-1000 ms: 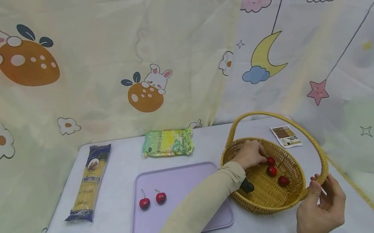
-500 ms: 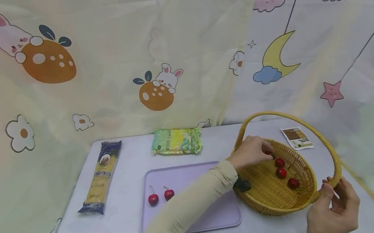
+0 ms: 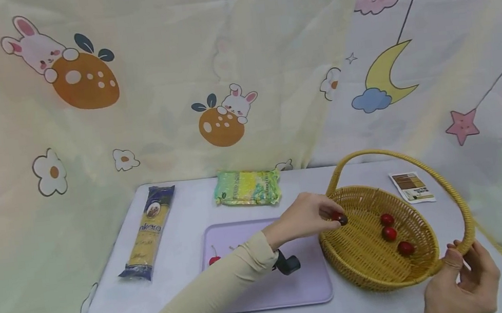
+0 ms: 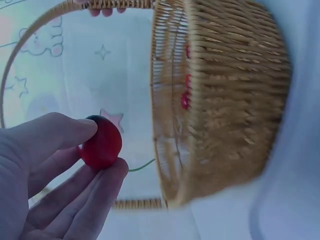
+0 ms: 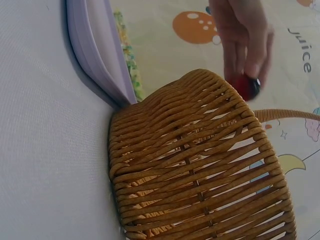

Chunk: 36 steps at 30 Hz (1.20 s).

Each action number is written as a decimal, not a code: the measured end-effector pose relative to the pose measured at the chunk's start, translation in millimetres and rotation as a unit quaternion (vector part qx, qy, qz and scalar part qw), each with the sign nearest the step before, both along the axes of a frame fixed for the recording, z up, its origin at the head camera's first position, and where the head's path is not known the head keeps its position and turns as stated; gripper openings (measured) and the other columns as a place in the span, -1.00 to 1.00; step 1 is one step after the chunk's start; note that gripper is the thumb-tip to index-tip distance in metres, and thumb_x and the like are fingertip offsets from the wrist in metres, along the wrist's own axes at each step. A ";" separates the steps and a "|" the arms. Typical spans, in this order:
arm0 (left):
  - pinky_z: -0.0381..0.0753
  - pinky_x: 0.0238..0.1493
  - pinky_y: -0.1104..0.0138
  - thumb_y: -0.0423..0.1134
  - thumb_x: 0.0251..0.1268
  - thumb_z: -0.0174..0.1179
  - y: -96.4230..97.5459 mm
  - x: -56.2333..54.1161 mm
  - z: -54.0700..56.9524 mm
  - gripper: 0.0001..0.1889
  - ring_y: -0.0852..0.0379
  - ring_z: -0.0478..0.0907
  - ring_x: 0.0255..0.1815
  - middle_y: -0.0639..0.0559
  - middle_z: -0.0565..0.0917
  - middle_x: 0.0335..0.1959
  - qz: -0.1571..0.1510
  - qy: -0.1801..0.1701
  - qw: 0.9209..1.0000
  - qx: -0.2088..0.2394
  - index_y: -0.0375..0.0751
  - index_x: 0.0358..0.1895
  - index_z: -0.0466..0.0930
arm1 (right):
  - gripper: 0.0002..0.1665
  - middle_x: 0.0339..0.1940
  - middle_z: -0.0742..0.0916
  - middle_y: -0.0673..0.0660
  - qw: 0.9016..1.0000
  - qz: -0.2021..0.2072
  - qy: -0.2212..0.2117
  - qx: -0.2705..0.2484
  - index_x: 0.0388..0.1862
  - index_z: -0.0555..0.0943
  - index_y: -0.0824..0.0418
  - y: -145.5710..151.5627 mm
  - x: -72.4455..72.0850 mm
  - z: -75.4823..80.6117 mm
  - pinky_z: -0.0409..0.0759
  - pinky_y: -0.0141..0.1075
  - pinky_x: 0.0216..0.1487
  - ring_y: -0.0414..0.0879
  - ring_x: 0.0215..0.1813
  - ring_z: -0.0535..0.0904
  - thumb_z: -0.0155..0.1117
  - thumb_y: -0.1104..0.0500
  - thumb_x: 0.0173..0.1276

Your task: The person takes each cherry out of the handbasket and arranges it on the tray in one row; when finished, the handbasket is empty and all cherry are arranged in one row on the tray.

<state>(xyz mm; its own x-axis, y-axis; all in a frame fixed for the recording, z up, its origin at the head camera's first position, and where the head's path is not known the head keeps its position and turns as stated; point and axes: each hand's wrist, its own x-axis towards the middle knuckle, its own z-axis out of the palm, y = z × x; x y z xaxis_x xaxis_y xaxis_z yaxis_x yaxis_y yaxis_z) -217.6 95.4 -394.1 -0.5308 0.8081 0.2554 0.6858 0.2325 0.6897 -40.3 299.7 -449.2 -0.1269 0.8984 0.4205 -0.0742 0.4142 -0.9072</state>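
Note:
My left hand (image 3: 302, 217) pinches a red cherry (image 4: 103, 145) between thumb and fingers, over the left rim of the wicker basket (image 3: 362, 273). A dark patch marks one end of this cherry. Three more cherries (image 3: 389, 234) lie inside the basket, toward its right side. With thumb and fingers my right hand (image 3: 462, 282) grips the foot of the basket's arched handle (image 3: 464, 215) at the right rim. The left forearm crosses above the lilac tray (image 3: 310, 294), where one cherry (image 3: 214, 260) shows beside the sleeve and another is mostly hidden, only its stem showing.
A blue-and-yellow pasta packet (image 3: 148, 235) lies at the table's left. Behind the tray is a green-yellow packet (image 3: 247, 188); a small brown-and-white sachet (image 3: 411, 188) lies behind the basket. A printed cloth (image 3: 154, 85) hangs along the back. A black device (image 3: 287, 263) sits on the left wrist.
My left hand has lifted the cherry from the basket's far side and moved left to its left rim. The right hand keeps its grip on the handle. The head view has turned slightly left.

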 end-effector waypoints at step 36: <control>0.72 -0.06 0.49 -0.42 0.19 0.49 -171.4 -0.4 -72.8 -0.76 0.10 0.80 -0.09 0.00 0.82 -0.11 0.055 -0.005 0.998 -0.040 -0.20 -0.07 0.82 | -0.53 0.00 0.73 -0.17 1.000 -0.010 0.018 0.016 0.33 0.63 0.06 2.4 -2.4 0.0 0.61 -0.44 0.14 -0.24 0.07 0.68 0.35 0.08 0.47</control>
